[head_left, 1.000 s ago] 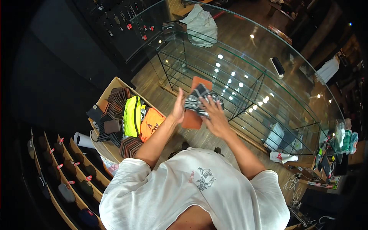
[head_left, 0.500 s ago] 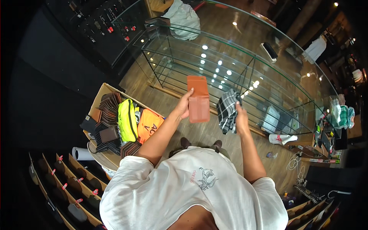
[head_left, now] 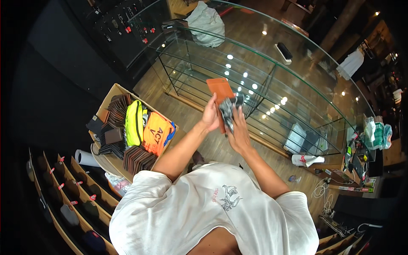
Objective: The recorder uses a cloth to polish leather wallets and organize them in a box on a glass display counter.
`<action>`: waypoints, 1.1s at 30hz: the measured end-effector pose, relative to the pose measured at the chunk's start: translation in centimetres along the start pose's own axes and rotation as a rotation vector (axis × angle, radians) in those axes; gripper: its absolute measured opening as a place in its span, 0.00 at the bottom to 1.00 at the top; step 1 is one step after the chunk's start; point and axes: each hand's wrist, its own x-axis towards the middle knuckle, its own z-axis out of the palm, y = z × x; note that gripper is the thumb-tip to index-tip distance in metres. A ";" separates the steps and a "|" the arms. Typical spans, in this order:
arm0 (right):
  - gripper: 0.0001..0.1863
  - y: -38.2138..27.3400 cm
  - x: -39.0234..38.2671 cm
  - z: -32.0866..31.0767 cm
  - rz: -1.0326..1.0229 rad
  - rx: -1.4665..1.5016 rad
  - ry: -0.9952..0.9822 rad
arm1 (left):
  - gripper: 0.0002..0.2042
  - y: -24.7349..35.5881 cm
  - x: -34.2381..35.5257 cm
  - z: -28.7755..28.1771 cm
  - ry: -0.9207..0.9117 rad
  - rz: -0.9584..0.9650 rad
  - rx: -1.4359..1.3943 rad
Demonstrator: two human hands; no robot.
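An orange-brown leather wallet (head_left: 218,86), unfolded, is held tilted in front of my chest by my left hand (head_left: 210,112), thumb along its edge. My right hand (head_left: 239,134) presses a crumpled black-and-white checked cloth (head_left: 229,109) against the wallet's face, covering its lower half. The right fingers lie over the cloth, slightly smeared by motion. Left of my arm stands an open cardboard box (head_left: 111,94), holding rows of dark and brown wallets (head_left: 117,111), a neon yellow pouch (head_left: 134,123) and an orange bag (head_left: 157,135).
Beyond my hands stretches a curved glass display case (head_left: 272,55) with shelves. On it lie a white bag (head_left: 206,24) and a black-and-white brush (head_left: 283,52). Racks of caps (head_left: 68,199) stand lower left. A cluttered wooden shelf with cables (head_left: 340,174) is at right.
My right hand has brought the checked cloth leftward onto the wallet. The wallet has tilted. The box appears shifted slightly left and down in view.
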 end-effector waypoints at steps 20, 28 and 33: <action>0.25 4.4 -5.6 -6.1 -0.020 0.068 0.117 | 0.29 -9.9 -3.0 5.1 -0.040 -0.013 -0.153; 0.27 5.1 -7.8 -6.3 -0.067 -0.052 -0.099 | 0.32 -6.3 -2.2 5.6 -0.159 0.052 -0.041; 0.26 1.2 -4.1 -5.6 -0.120 -0.011 0.113 | 0.31 -6.0 -3.0 6.6 -0.133 -0.003 -0.073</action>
